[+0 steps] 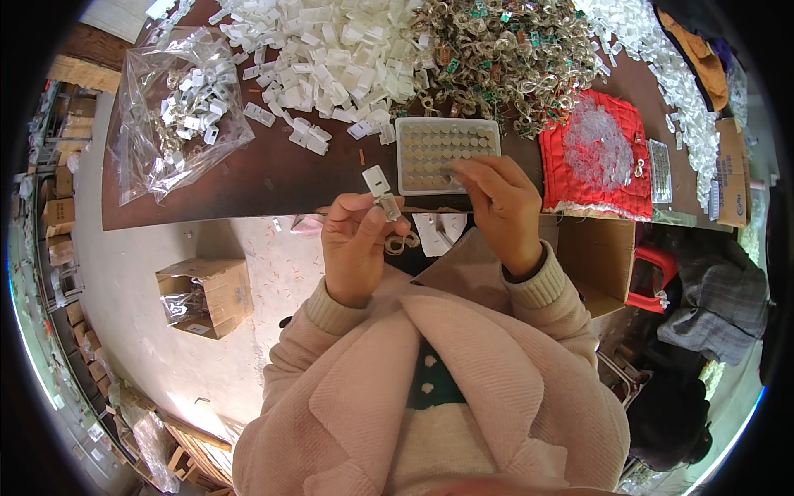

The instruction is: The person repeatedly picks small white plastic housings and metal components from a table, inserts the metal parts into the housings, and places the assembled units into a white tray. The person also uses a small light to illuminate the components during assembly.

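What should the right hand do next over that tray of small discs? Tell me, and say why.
Probably pinch one disc and lift it out: the right hand has its fingertips down on the white tray of round discs, while the left hand holds a small white-tagged piece raised beside it.

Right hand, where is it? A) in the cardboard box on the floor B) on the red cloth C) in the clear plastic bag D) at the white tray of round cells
D: the right hand has its fingertips at the near edge of the white tray of round cells, apart from the red cloth.
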`<state>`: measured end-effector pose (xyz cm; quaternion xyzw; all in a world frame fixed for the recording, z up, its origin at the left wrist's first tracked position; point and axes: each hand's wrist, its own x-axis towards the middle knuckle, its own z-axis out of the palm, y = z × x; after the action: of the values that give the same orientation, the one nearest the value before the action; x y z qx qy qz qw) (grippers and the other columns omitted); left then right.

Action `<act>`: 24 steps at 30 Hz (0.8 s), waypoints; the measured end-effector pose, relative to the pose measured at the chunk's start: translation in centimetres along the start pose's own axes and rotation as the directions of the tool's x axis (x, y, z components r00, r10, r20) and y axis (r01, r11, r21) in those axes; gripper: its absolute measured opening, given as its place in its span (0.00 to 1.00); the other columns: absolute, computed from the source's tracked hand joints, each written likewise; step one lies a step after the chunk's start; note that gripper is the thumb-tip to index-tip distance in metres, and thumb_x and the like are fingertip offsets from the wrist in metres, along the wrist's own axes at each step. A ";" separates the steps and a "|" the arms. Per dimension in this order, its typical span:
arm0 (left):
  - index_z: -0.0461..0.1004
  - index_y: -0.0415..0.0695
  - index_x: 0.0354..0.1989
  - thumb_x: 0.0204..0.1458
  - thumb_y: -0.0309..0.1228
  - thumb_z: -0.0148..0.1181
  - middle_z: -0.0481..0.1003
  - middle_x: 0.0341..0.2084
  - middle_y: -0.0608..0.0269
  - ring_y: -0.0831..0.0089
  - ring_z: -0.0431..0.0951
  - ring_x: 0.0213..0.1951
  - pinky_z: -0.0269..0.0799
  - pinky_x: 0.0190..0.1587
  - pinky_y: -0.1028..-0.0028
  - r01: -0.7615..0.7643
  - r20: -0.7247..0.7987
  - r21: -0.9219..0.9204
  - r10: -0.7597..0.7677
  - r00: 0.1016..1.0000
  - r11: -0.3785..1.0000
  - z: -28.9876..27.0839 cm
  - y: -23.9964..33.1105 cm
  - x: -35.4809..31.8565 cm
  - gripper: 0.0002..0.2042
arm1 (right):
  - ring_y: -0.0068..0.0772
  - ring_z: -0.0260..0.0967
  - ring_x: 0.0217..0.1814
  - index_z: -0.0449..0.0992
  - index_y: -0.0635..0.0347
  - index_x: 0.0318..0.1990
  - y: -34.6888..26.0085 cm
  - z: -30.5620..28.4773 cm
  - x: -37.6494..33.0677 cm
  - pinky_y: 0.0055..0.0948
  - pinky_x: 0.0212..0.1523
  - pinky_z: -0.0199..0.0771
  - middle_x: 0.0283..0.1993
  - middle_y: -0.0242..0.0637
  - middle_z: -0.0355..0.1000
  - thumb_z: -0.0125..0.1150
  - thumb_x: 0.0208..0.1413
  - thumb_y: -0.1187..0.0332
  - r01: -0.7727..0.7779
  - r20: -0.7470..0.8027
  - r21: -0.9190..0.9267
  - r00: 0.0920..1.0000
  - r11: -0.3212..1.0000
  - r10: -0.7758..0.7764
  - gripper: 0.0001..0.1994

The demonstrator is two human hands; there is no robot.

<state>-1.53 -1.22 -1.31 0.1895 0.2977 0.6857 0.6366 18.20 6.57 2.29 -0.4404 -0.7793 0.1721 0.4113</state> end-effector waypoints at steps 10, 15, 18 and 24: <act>0.71 0.45 0.47 0.64 0.25 0.54 0.79 0.44 0.46 0.67 0.80 0.34 0.79 0.45 0.63 0.068 0.015 -0.004 -0.068 0.998 0.998 0.0 -0.1 0.2 0.06 | 0.44 0.75 0.38 0.82 0.57 0.42 -0.5 1.1 0.0 0.36 0.38 0.77 0.38 0.40 0.75 0.66 0.47 0.82 0.021 0.106 -0.076 0.994 0.997 -0.013 0.14; 0.72 0.43 0.48 0.63 0.22 0.54 0.79 0.44 0.46 0.65 0.82 0.37 0.81 0.43 0.66 0.088 0.040 -0.081 -0.085 0.996 0.993 0.2 -0.4 0.7 0.07 | 0.44 0.75 0.38 0.80 0.59 0.40 -1.1 0.9 0.3 0.36 0.38 0.76 0.38 0.41 0.75 0.67 0.48 0.81 -0.024 0.163 -0.153 0.985 0.988 0.049 0.11; 0.72 0.41 0.48 0.62 0.19 0.54 0.80 0.44 0.48 0.64 0.83 0.39 0.81 0.43 0.67 0.088 0.041 -0.101 -0.084 0.996 0.991 0.8 -0.6 0.6 0.08 | 0.45 0.75 0.37 0.79 0.59 0.40 -1.9 0.6 0.6 0.35 0.37 0.77 0.37 0.41 0.75 0.67 0.48 0.81 -0.007 0.110 0.011 0.994 1.000 0.006 0.11; 0.73 0.41 0.48 0.61 0.16 0.54 0.80 0.41 0.51 0.65 0.82 0.39 0.82 0.43 0.68 0.011 0.077 -0.051 -0.007 0.997 0.999 2.1 -1.0 0.3 0.09 | 0.43 0.75 0.37 0.78 0.59 0.42 -4.2 -0.1 0.0 0.33 0.34 0.77 0.40 0.40 0.74 0.67 0.47 0.78 0.113 0.107 0.088 0.987 0.990 -0.122 0.12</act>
<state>0.52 -0.59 -0.40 0.1980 0.2563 0.6826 0.6552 15.99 4.29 4.99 -0.3663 -0.8181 0.2037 0.3937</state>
